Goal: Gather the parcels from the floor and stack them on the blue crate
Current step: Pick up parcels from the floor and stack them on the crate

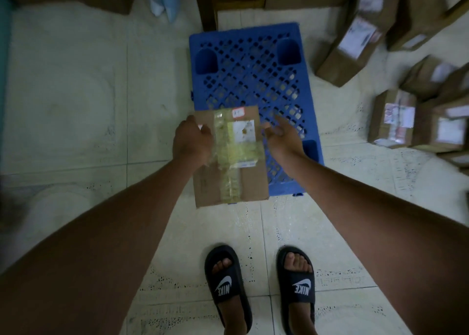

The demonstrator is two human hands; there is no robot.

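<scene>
Parcel in hand: a flat brown cardboard parcel [229, 154] with yellowed clear tape and a white label, held over the near end of the blue plastic lattice crate [253, 81]; whether it touches the crate I cannot tell.
Left hand [191, 142]: at the parcel's nine o'clock edge; fingers curled round that edge, gripping it.
Right hand [283, 134]: at the parcel's three o'clock edge; fingers loose and spread, fingertips just beside the edge, contact unclear.
Crate: one, at twelve o'clock from the feet, its top face bare beyond the parcel.
Parcels on the floor: about six brown cardboard boxes with pale labels [396, 119], blurred, clustered from one to three o'clock on the pale tiled floor [76, 106].
Feet: two black slide sandals [225, 284] at six o'clock.
</scene>
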